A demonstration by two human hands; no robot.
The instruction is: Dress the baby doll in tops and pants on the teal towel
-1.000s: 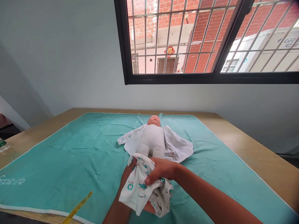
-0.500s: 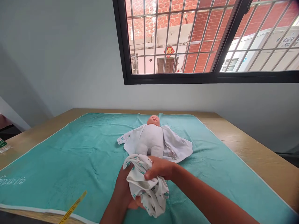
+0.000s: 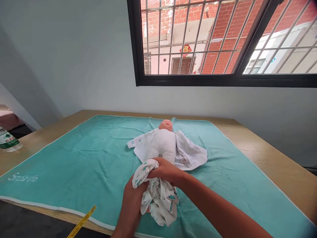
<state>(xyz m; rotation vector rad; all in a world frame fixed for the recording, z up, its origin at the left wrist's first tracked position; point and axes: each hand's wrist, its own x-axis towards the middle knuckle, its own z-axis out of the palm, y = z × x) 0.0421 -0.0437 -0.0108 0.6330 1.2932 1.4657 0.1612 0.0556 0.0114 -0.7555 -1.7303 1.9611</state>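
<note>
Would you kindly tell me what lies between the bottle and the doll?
From the bottle to the doll come a strip of table, then the green cloth, then one side of the open white jacket, as the head view shows.

Hands (image 3: 133, 195) (image 3: 167, 170): you're using two
Printed cloth (image 3: 160, 205): one
Doll (image 3: 162, 143): one
Jacket (image 3: 192, 152): one
Towel (image 3: 74, 162): one
Bottle (image 3: 8, 141): one
Strip (image 3: 81, 222): one
</note>
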